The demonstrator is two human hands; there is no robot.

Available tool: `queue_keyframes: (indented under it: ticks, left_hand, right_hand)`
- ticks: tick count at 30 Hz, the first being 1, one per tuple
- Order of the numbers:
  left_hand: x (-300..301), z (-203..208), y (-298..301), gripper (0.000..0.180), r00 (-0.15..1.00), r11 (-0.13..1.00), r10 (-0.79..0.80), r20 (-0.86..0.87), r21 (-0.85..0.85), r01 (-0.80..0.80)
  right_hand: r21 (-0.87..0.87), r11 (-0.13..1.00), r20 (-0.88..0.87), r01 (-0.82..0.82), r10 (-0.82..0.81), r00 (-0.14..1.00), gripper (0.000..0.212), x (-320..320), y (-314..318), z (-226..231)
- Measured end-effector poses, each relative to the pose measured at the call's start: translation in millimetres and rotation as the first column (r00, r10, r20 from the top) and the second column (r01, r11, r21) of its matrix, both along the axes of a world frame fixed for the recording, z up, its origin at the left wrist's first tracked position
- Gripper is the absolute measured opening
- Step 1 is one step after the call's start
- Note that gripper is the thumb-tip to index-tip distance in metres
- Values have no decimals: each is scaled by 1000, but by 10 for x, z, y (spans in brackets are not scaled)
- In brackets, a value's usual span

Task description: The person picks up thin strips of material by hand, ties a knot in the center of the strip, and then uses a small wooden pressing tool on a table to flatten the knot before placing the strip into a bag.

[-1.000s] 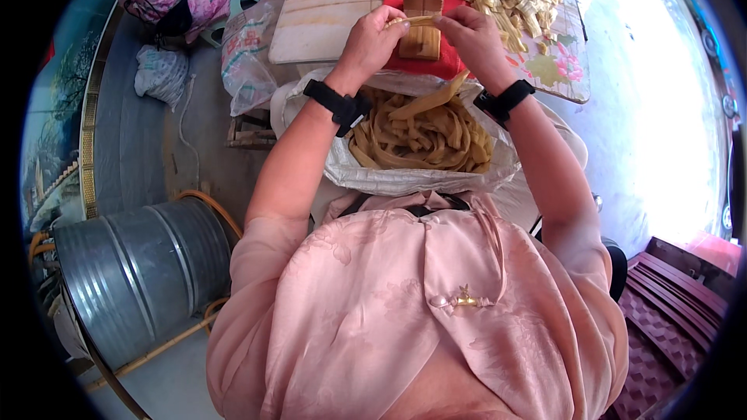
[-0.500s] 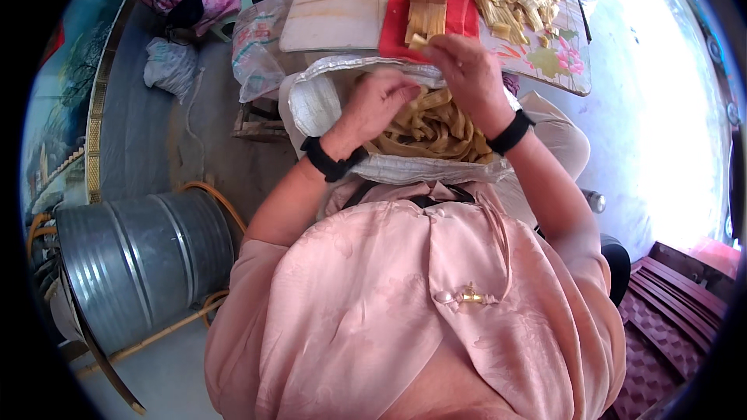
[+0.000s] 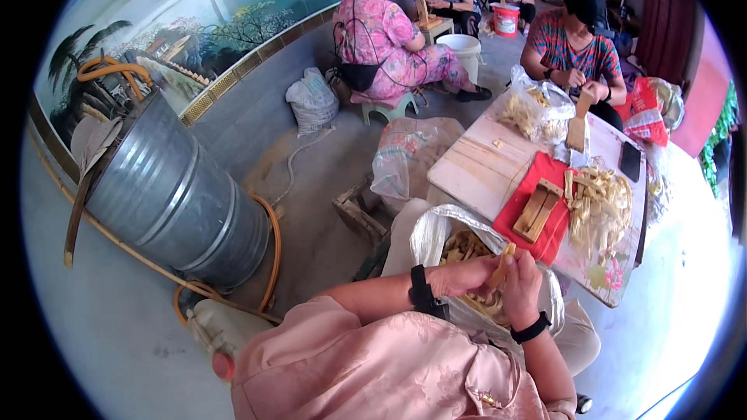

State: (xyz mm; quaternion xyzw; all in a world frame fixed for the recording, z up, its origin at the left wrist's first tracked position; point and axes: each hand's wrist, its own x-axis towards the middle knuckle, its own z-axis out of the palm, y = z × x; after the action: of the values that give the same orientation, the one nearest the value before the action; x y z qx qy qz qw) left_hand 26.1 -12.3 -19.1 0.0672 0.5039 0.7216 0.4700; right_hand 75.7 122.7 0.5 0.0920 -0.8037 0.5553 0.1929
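Over an open white woven sack (image 3: 430, 239), my two hands are close together. A pale yellow-brown fibrous strip (image 3: 499, 274) runs between them. My right hand (image 3: 523, 289) pinches its upper part, and my left hand (image 3: 471, 275) has its fingers closed on the strip's other side. More curled strips (image 3: 464, 246) of the same kind fill the sack, partly hidden behind my hands and wrists. Just beyond, a narrow wooden tool with a slotted frame (image 3: 537, 211) lies on a red cloth (image 3: 554, 243) on the table. A pile of split strips (image 3: 599, 206) is beside it.
The low table (image 3: 475, 165) also bears a plastic bag of strips (image 3: 533, 113) and a dark phone (image 3: 630, 159). A co-worker (image 3: 576, 50) works at its far side; another (image 3: 381, 39) sits on a stool. A metal drum (image 3: 183, 194) and orange hose (image 3: 274, 253) are at left.
The view has swung up and leftward, bringing co-workers into sight. My hands, apart before, have come together at the strip. My right hand has moved back from beside the wooden tool.
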Motion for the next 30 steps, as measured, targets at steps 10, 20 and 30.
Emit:
queue_keyframes:
  ticks: [10,20,30]
  left_hand:
    - [115,337,-80,13,-18,890,-82,-996,-65,-451]
    - [11,320,-16,32,-124,955,75,-989,107,-276]
    - [143,852,-71,17,783,969,47,-620,220,116]
  right_hand:
    - [-335,939,93,79,-50,994,17,-56,49,-193]
    - [-484,870,360,-93,294,886,20,256,131,265]
    - [411,911,-247,22,88,965,15,373,397,1045]
